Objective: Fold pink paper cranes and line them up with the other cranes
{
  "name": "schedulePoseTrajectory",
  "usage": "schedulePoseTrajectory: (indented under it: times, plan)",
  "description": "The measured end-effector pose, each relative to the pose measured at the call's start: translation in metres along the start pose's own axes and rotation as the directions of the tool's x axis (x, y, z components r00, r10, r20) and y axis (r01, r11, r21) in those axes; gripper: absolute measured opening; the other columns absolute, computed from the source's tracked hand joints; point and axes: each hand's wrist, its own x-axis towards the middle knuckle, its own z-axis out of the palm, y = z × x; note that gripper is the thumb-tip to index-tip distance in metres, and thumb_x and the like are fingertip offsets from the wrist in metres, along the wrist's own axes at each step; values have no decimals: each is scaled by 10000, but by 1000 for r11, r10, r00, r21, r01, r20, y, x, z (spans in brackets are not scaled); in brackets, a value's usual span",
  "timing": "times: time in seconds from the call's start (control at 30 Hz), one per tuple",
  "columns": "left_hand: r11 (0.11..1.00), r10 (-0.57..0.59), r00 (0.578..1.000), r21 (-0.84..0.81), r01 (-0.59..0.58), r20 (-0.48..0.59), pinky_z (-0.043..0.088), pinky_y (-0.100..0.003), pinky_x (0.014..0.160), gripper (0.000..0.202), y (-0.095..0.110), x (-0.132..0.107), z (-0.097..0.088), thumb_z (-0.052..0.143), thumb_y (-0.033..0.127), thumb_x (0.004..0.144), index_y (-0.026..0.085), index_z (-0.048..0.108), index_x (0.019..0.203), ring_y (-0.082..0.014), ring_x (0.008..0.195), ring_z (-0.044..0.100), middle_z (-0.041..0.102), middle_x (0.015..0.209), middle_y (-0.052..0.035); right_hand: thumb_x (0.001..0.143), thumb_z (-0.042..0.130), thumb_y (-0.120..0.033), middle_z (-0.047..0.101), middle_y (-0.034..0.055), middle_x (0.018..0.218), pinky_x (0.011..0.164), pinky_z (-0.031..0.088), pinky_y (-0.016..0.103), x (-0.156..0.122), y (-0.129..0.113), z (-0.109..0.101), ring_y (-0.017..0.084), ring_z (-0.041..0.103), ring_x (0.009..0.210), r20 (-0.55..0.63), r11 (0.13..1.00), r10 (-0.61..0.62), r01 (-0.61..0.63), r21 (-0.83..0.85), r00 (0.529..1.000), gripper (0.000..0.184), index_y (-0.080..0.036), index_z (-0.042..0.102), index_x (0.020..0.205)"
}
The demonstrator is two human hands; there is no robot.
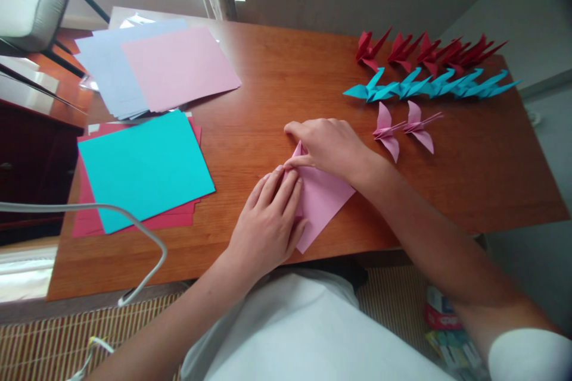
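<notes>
A folded pink paper (322,199) lies on the wooden table (268,83) near its front edge. My left hand (268,220) rests flat on the paper's left part, fingers stretched out and pressing it down. My right hand (328,146) lies over the paper's far corner, its thumb and fingers pressing along a fold. Neither hand lifts the paper off the table.
Two pink paper cranes (404,128) lie right of my hands; rows of teal cranes (429,86) and red cranes (429,47) lie behind them. Teal sheets over red ones (143,169) and pink over lilac sheets (174,65) lie at left. A white cable (147,238) curves at the front left.
</notes>
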Motion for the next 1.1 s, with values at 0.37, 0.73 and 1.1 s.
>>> schedulePoseTrajectory:
  times: [0.37,0.73,1.1]
  plan:
    - [1000,4,1000,-14,-4,14,298,-516,1255,671,0,-1,0,485,425,1010,32,424,1551,-386,1538,331,390,1653,-166,944,678,-506,767,95,1047,782,452,338,10,31,7,282,699,987,-74,989,148,-148,11,986,406,-229,652,1240]
    - [1000,6,1000,-24,-6,8,294,-516,1256,678,-1,-1,2,494,429,1005,43,414,1556,-385,1544,322,388,1655,-165,1008,559,-324,731,101,1150,849,466,366,12,42,18,276,672,1044,-144,977,177,-156,145,974,302,-221,645,1278]
    - [1000,15,1000,-5,-15,-9,313,-523,1242,662,-1,-1,3,491,433,1005,23,459,1523,-396,1525,356,412,1635,-192,805,798,-524,638,100,1202,771,457,354,0,16,15,310,588,1124,-62,984,54,-43,171,997,668,-258,578,1377]
